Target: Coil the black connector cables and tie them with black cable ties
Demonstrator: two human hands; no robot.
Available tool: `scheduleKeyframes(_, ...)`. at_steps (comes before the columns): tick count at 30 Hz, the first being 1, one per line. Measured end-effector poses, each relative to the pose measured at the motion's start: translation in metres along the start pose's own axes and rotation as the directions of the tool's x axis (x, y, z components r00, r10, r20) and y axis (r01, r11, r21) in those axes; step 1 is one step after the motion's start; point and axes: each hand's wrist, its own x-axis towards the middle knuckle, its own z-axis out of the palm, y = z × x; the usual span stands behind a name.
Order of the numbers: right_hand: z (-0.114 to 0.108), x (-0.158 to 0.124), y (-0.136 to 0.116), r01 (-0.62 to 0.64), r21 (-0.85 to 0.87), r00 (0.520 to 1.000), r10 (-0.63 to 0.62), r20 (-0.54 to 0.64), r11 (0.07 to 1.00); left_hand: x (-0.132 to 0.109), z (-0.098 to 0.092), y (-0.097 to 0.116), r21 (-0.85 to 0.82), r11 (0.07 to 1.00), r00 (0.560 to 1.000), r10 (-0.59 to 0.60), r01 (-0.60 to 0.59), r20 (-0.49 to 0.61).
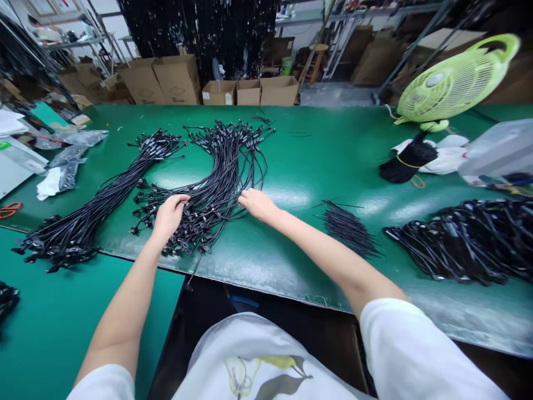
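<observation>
A spread pile of black cables [225,161] with small connectors at both ends curves across the green table in front of me. My left hand [170,215] is at the pile's lower left, its thumb and fingers pinched on a cable among the connectors. On the pile's right edge, my right hand [257,203] has its fingertips closed round a thin black cable. How many strands each hand holds is hidden. To the left lies a straighter bundle of black cables [112,191]. Right of my right forearm is a heap of thin black ties [348,228].
Coiled black cables [466,241] cover the table's right side. Behind them stand a green fan [453,83] and a black bundle with a yellow band [406,161]. Orange-handled scissors [10,210] and plastic bags [69,161] lie left. Cardboard boxes [177,80] stand beyond the table [333,150].
</observation>
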Motion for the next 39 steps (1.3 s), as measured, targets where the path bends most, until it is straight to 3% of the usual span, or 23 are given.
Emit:
scheduleKeyframes(3,-0.040,-0.039,0.008,0.086,-0.112,0.994,-0.092,-0.051,0.990,0.000,-0.013,-0.008,0.200,0.979,0.999,0.020,-0.028,0.043)
scheduleKeyframes(5,-0.070,-0.070,0.000,0.152,-0.264,0.963,-0.203,-0.180,0.953,-0.007,-0.009,0.007,0.179,0.982,0.998,0.064,-0.067,0.021)
scheduleKeyframes(8,-0.104,-0.102,-0.027,0.160,-0.470,0.856,-0.359,-0.371,0.868,-0.025,0.010,0.059,-0.015,0.971,0.970,0.239,-0.240,-0.037)
scheduleKeyframes(10,-0.117,-0.111,-0.043,0.175,-0.541,0.804,-0.436,-0.404,0.823,-0.041,0.024,0.097,-0.166,0.904,0.906,0.413,-0.394,0.097)
scheduleKeyframes(11,-0.121,-0.113,-0.046,0.189,-0.564,0.788,-0.467,-0.401,0.804,-0.048,0.031,0.113,-0.268,0.875,0.866,0.459,-0.403,0.199)
scheduleKeyframes(12,-0.125,-0.114,-0.046,0.194,-0.581,0.780,-0.483,-0.397,0.791,-0.056,0.036,0.125,-0.381,0.855,0.827,0.474,-0.351,0.302)
scheduleKeyframes(14,-0.133,-0.118,-0.037,0.154,-0.588,0.796,-0.452,-0.402,0.794,-0.069,0.041,0.137,-0.613,0.787,0.784,0.424,-0.070,0.453)
scheduleKeyframes(16,-0.142,-0.125,-0.022,0.069,-0.543,0.854,-0.331,-0.402,0.837,-0.080,0.040,0.138,-0.744,0.622,0.759,0.356,0.243,0.545)
scheduleKeyframes(17,-0.146,-0.129,-0.016,0.031,-0.498,0.888,-0.253,-0.384,0.867,-0.085,0.039,0.138,-0.767,0.559,0.764,0.329,0.317,0.556)
scheduleKeyframes(19,-0.152,-0.136,-0.011,-0.006,-0.380,0.946,-0.118,-0.303,0.925,-0.090,0.035,0.138,-0.766,0.594,0.828,0.281,0.247,0.485)
scheduleKeyframes(21,-0.154,-0.138,-0.018,-0.013,-0.254,0.972,-0.047,-0.230,0.967,-0.094,0.035,0.141,-0.678,0.734,0.910,0.259,0.032,0.324)
scheduleKeyframes(22,-0.154,-0.137,-0.024,-0.021,-0.203,0.975,-0.025,-0.220,0.979,-0.095,0.036,0.143,-0.624,0.780,0.925,0.269,-0.047,0.267)
scheduleKeyframes(24,-0.153,-0.134,-0.033,-0.042,-0.141,0.971,0.007,-0.240,0.989,-0.097,0.040,0.144,-0.601,0.797,0.898,0.307,-0.062,0.315)
scheduleKeyframes(26,-0.151,-0.129,-0.027,-0.067,-0.146,0.961,0.024,-0.276,0.987,-0.100,0.043,0.142,-0.666,0.742,0.823,0.328,0.080,0.464)
scheduleKeyframes(28,-0.148,-0.129,0.002,-0.122,-0.207,0.953,0.056,-0.299,0.971,-0.105,0.039,0.135,-0.743,0.623,0.795,0.308,0.246,0.522)
scheduleKeyframes(31,-0.141,-0.143,0.073,-0.312,-0.263,0.914,0.213,-0.346,0.913,-0.110,0.023,0.118,-0.841,0.396,0.860,0.199,0.368,0.470)
scheduleKeyframes(34,-0.133,-0.168,0.134,-0.419,-0.127,0.824,0.318,-0.468,0.899,-0.117,0.004,0.102,-0.870,0.244,0.884,0.089,0.427,0.459)
scheduleKeyframes(36,-0.126,-0.182,0.147,-0.406,-0.088,0.779,0.293,-0.554,0.910,-0.120,-0.004,0.096,-0.874,0.210,0.887,0.056,0.437,0.457)
scheduleKeyframes(39,-0.110,-0.199,0.114,-0.340,-0.146,0.795,0.201,-0.572,0.929,-0.120,-0.006,0.097,-0.861,0.294,0.891,0.058,0.415,0.450)
